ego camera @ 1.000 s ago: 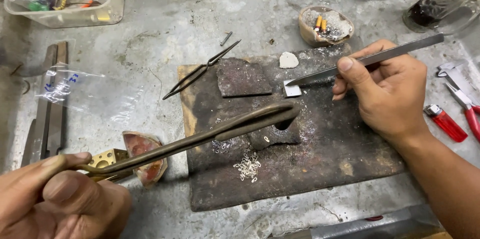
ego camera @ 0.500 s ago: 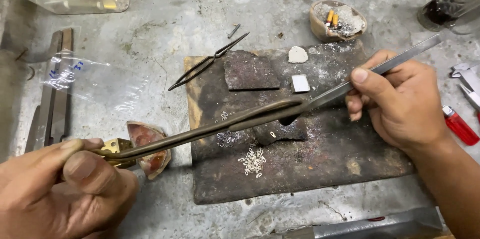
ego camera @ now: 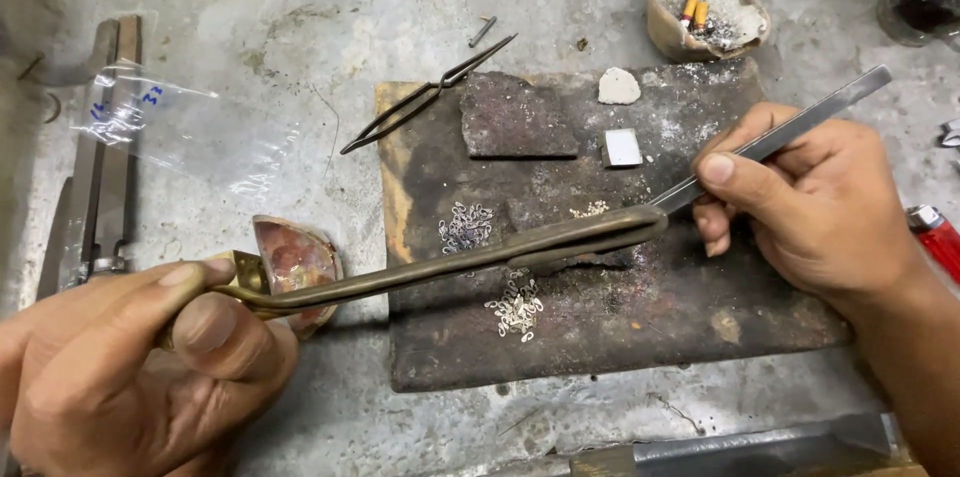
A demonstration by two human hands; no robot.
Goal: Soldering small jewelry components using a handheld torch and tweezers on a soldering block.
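Compared with the earlier frames, the right hand (ego camera: 820, 202) has shifted left and lower over the charred soldering block (ego camera: 700, 327), and the steel tweezers (ego camera: 780, 137) it carries now end just behind the tip of the brass blowpipe (ego camera: 450, 267) instead of near the small white square plate (ego camera: 623, 147). Right hand: fingers closed around the tweezers, thumb pressed on top. Left hand (ego camera: 130, 367): closed around the near end of the blowpipe, thumb and forefinger clamped on the tube; the curved tube extends right across the block, its tip over the block centre. Two clusters of small silver links (ego camera: 517, 307) lie on the block, one directly below the tube, one just above it. A dark square slab (ego camera: 518, 117) rests on the block's far part, with a white lump (ego camera: 618, 86) near the far edge. A second pair of dark tweezers (ego camera: 425, 97) lies across the block's far left corner onto the worktop (ego camera: 330, 7). A broken reddish dish (ego camera: 295, 262) sits beside the left hand.
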